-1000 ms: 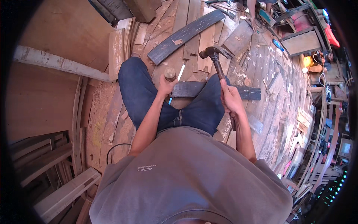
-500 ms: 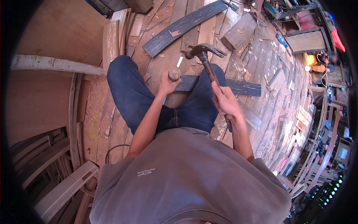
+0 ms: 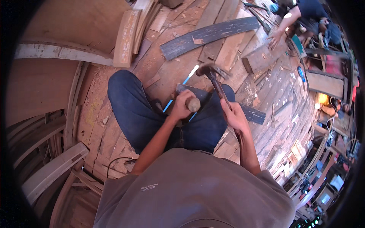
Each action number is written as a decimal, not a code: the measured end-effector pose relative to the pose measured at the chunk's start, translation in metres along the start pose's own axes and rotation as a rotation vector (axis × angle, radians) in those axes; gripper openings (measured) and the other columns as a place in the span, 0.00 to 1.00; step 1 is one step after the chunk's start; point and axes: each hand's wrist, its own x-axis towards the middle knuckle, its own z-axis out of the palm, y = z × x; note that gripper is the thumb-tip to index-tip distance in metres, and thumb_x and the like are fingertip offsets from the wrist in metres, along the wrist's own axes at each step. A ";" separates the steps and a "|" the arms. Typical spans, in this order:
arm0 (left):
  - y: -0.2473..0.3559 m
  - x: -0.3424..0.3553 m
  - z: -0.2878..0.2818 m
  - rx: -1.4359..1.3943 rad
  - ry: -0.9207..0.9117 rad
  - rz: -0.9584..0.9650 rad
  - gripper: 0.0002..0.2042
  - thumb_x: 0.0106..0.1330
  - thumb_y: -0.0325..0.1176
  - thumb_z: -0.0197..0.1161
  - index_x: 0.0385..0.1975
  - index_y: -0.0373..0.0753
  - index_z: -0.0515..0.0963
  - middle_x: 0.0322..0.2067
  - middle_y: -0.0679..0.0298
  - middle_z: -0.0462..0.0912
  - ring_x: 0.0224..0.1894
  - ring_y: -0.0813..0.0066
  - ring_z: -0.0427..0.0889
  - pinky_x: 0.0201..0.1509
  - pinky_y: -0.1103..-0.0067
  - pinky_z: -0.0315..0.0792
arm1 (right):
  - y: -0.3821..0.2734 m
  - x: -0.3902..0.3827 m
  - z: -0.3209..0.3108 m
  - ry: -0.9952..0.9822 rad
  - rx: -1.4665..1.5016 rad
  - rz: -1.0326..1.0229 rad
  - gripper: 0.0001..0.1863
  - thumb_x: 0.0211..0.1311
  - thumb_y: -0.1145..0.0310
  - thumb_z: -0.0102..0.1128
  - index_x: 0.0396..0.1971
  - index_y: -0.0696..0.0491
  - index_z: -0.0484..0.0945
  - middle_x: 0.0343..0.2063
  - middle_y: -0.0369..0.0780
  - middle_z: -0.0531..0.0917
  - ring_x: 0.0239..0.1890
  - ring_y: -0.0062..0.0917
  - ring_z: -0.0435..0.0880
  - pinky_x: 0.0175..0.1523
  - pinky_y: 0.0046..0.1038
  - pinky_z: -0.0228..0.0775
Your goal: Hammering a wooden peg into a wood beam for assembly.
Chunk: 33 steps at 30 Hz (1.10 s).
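Note:
My left hand (image 3: 180, 108) is closed around a round wooden tool handle (image 3: 193, 103), seen almost end-on. The working end below is hidden, so its kind cannot be told. In my right hand (image 3: 234, 116) is a claw hammer (image 3: 215, 81), gripped by its dark shaft. Its head is raised beyond and slightly right of the handle's butt, apart from it and a little blurred. A dark plank (image 3: 253, 114) lies crosswise under my right leg, with its left end near my left hand. Light blue and white strips (image 3: 191, 74) show beside that hand.
A long dark curved board (image 3: 209, 37) lies on the floor ahead. A thick wooden block (image 3: 263, 57) sits far right, with another person's hand (image 3: 275, 39) at it. Planks (image 3: 127, 38) stand at the left, near a wooden panel (image 3: 64, 87). Chips litter the floorboards.
My left hand has brought the wooden handle nearer to my body and right, close to the dark plank's end. The view has shifted, and another person now shows at the far right.

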 end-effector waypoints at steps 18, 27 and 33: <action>-0.020 0.005 -0.008 -0.194 0.107 -0.073 0.14 0.41 0.26 0.71 0.27 0.35 0.72 0.22 0.61 0.77 0.24 0.76 0.77 0.30 0.81 0.70 | 0.038 -0.056 0.074 0.223 -0.206 -0.308 0.13 0.65 0.65 0.55 0.26 0.59 0.72 0.10 0.41 0.64 0.11 0.26 0.64 0.20 0.28 0.56; -0.031 0.002 -0.003 -0.241 0.187 -0.070 0.12 0.43 0.23 0.67 0.29 0.34 0.74 0.24 0.57 0.80 0.30 0.73 0.81 0.35 0.77 0.72 | 0.000 -0.073 0.058 0.428 -0.323 -0.495 0.12 0.66 0.67 0.53 0.25 0.58 0.70 0.09 0.39 0.67 0.09 0.20 0.64 0.17 0.24 0.54; -0.026 -0.001 -0.010 -0.167 0.189 -0.066 0.19 0.43 0.22 0.68 0.38 0.32 0.74 0.28 0.58 0.81 0.34 0.77 0.80 0.40 0.79 0.72 | -0.050 -0.120 0.049 0.478 0.501 -0.713 0.21 0.71 0.54 0.41 0.23 0.54 0.67 0.12 0.33 0.69 0.11 0.13 0.64 0.14 0.18 0.51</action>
